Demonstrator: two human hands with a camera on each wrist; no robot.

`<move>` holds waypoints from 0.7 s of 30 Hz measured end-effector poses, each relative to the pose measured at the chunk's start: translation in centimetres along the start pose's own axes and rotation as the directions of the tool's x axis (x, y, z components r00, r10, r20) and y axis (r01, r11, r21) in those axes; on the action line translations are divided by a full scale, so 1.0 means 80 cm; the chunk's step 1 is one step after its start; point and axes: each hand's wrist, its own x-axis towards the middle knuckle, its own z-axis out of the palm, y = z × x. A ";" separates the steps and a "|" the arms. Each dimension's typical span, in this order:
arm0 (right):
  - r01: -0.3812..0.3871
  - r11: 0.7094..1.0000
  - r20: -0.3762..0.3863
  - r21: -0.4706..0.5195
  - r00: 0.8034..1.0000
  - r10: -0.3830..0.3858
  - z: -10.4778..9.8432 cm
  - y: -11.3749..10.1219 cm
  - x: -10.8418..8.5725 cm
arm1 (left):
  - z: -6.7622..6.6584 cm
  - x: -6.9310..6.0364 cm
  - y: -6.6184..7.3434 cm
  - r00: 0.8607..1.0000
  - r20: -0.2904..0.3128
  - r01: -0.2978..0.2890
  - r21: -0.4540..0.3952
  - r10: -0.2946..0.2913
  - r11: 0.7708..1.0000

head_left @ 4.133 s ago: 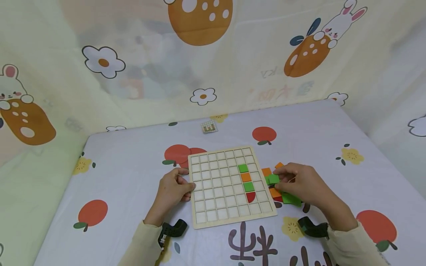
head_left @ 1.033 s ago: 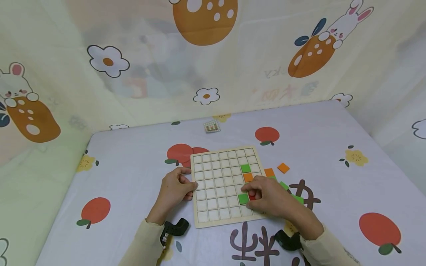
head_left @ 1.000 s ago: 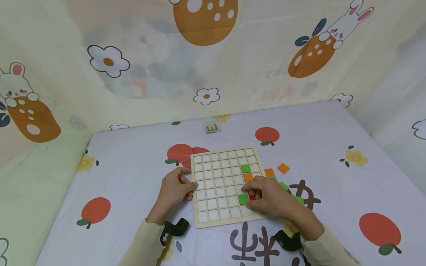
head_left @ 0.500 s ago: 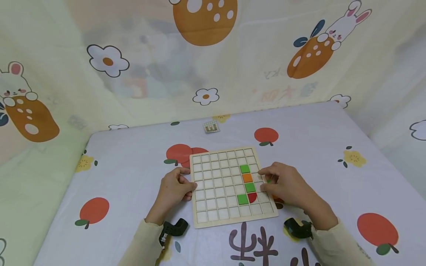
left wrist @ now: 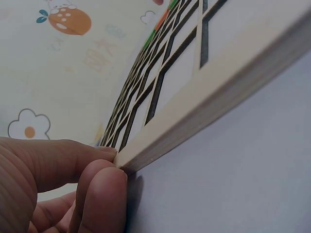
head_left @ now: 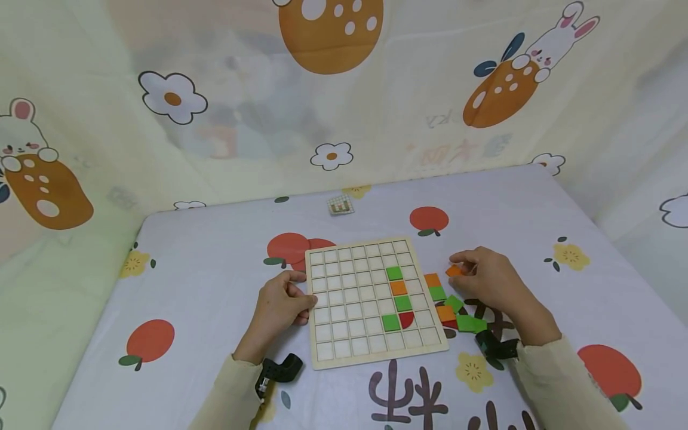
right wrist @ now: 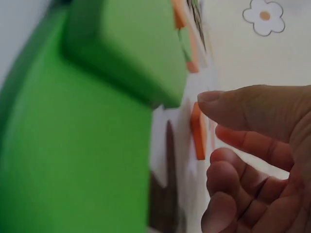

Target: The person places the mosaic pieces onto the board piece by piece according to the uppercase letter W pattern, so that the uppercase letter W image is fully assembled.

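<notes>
A square wooden grid board (head_left: 355,310) lies on the cloth. Along its right part sit green squares (head_left: 402,303), an orange square (head_left: 398,288) and a red rounded piece (head_left: 407,320). My left hand (head_left: 280,300) pinches the board's left edge; the left wrist view shows its fingertips against the wooden rim (left wrist: 160,138). Over an orange square tile (head_left: 454,270) on the cloth is my right hand (head_left: 491,283), thumb and finger parted around it. In the right wrist view a fingertip is at this tile (right wrist: 198,132), with other fingers a little apart from it.
Right of the board lie loose orange tiles (head_left: 432,280), green tiles (head_left: 470,324) and a partly covered red piece (head_left: 450,325). A small patterned card (head_left: 340,205) lies behind the board. A printed curtain (head_left: 242,131) hangs at the table's back.
A green square now sits left of the red piece on the board. My right hand has moved off the board, rightward to the orange tile. The left hand stays at the board's edge.
</notes>
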 end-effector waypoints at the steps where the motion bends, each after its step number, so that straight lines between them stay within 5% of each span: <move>1: -0.011 1.000 0.002 -0.010 1.000 0.011 0.000 0.003 0.001 | 0.000 0.000 0.000 1.000 0.000 0.000 0.000 0.000 1.000; 21: -0.096 0.993 0.037 0.072 0.995 0.094 0.004 0.001 -0.007 | 0.001 -0.001 0.001 1.000 0.000 0.016 -0.002 -0.016 1.000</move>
